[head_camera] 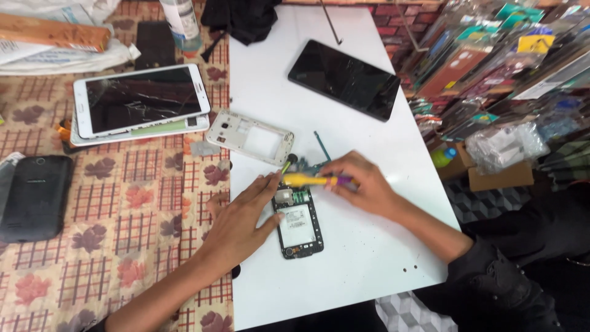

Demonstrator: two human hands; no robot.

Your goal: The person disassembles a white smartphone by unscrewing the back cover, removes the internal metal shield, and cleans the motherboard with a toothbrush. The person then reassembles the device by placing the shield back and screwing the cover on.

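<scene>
i see the opened phone (298, 222) lying on the white table (369, 246), near its front edge, with the back cover removed so the inner parts show. my left hand (243, 218) lies flat beside it, the fingers stretched out and the fingertips touching the left side and the upper part of the phone; this hand is not grasping anything, it only presses. my right hand (362, 184) is closed around a screwdriver (316, 180) with a yellow shaft and purple grip, held almost horizontal just above the top end of the phone. the tip points toward the left hand; i cannot tell if it touches the phone. a small green circuit board (316, 161) lies just behind the screwdriver.

behind the hands, a light-coloured phone frame (251, 136) rests on the left edge of the table. further back a black tablet (344, 80) with a dark screen lies tilted on the white surface. to the left, on the patterned cloth (135, 215) with flowers and checks, there is a white tablet (141, 99) with a cracked screen, stacked on another device, and a black phone (35, 197) well apart at the far left. on the right side, many packets of accessories (491, 55) hang and lie beside the table.
</scene>
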